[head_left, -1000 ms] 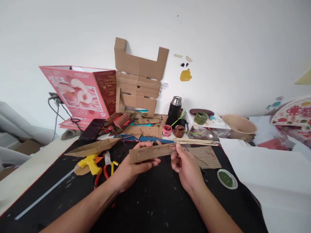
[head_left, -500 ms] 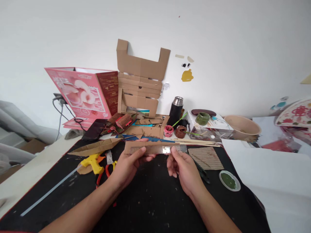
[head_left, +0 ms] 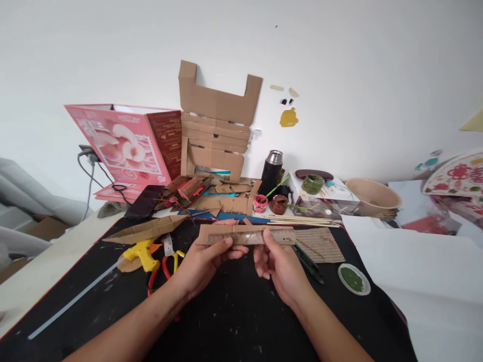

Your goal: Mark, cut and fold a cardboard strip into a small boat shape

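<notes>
Held up over the black mat is a strip of brown cardboard (head_left: 204, 231) with a clear ruler (head_left: 247, 237) lying flat along its near face. My left hand (head_left: 206, 261) pinches the left part of both, thumb on the ruler and fingers behind. At the other end my right hand (head_left: 281, 264) has its thumb pressed on the ruler, with its lower fingers curled beneath. A corrugated cardboard piece (head_left: 320, 246) lies beyond the right hand, beside a dark green tool (head_left: 310, 266) that looks like a cutter.
A yellow glue gun (head_left: 143, 255) and red-handled pliers (head_left: 166, 269) lie left on the mat (head_left: 234, 322). Toward the wall stand paint jars (head_left: 260, 202), a black flask (head_left: 270, 173) and a pink box (head_left: 124, 146). A dish of green paint (head_left: 353, 279) sits right.
The ruler and cardboard strip have shifted slightly right and tilted, so the bright glare on the ruler is gone and more cardboard shows. Both hands keep their hold.
</notes>
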The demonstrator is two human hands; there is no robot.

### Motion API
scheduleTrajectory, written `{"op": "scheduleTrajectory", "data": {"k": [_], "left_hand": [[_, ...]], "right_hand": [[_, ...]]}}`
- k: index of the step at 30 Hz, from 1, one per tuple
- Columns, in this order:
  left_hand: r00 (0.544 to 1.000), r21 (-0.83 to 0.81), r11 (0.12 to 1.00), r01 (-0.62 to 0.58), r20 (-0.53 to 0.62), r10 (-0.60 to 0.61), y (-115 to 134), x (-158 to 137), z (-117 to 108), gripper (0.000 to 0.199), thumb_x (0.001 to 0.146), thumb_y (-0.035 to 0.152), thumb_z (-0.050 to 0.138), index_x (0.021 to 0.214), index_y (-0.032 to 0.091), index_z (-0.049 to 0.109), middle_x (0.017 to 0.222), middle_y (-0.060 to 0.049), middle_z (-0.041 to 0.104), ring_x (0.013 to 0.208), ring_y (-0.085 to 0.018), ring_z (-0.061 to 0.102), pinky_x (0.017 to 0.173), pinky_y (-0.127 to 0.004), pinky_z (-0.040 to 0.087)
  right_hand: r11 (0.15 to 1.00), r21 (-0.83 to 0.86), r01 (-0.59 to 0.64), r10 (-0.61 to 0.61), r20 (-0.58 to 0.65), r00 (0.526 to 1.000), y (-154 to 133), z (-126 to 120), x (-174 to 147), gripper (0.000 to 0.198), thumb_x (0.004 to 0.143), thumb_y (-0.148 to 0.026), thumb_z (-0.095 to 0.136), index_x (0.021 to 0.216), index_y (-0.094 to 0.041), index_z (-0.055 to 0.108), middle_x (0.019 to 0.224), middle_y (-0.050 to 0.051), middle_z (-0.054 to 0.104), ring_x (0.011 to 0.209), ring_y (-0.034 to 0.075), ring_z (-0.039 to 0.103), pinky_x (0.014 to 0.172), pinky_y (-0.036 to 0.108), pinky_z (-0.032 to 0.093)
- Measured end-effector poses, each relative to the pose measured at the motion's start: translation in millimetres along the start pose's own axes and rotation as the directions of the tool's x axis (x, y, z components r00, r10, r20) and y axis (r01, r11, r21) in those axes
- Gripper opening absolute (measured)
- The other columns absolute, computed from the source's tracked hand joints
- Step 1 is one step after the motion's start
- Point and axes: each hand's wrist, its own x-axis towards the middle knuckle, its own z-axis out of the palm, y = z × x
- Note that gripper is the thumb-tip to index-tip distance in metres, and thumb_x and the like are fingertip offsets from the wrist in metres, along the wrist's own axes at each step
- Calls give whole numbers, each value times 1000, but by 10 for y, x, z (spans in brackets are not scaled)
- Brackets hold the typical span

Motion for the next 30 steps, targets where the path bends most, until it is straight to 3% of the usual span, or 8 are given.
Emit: {"op": "scheduleTrajectory", "data": {"k": [4,13,20,26,30], "left_hand": [[998,13,999,-47,32,47,-20,-22,8,75,70,23,106,137,19,72,102,-9,86,88,-25,85,84,-31,69],[993,92,989,-115,-3,115,29,-15,-20,65,75,32,104,126,13,69,92,-11,86,83,-26,86,76,-29,68],[977,78,980,-183,-99,190,200,78,-165,62,70,26,105,122,14,72,79,-7,83,69,-21,83,67,-24,68],[972,46,984,-174,-153,179,277,145,-264,55,68,15,100,117,12,76,77,-8,82,66,-20,82,64,-21,68],[989,70,991,-116,-84,122,303,140,-289,52,72,16,99,118,14,76,78,-9,83,69,-22,83,65,-23,68]], "right_hand": [[999,40,-6,8,-60,998,-29,-13,11,74,74,-82,88,53,-15,66,50,2,57,41,9,49,41,22,24],[997,67,-31,34,-46,998,-53,-16,17,75,68,-83,92,53,-15,62,50,0,55,40,8,47,41,21,23],[979,201,31,-3,-140,990,-161,-45,47,71,61,-82,96,69,-20,62,55,-3,60,39,8,47,38,19,28],[981,167,97,-67,-174,982,-182,-45,43,69,60,-78,98,68,-19,62,56,-3,60,39,8,48,38,19,27],[988,100,117,-95,-198,976,-153,-59,34,69,61,-76,99,67,-19,60,54,-3,59,40,8,47,39,19,26]]}}
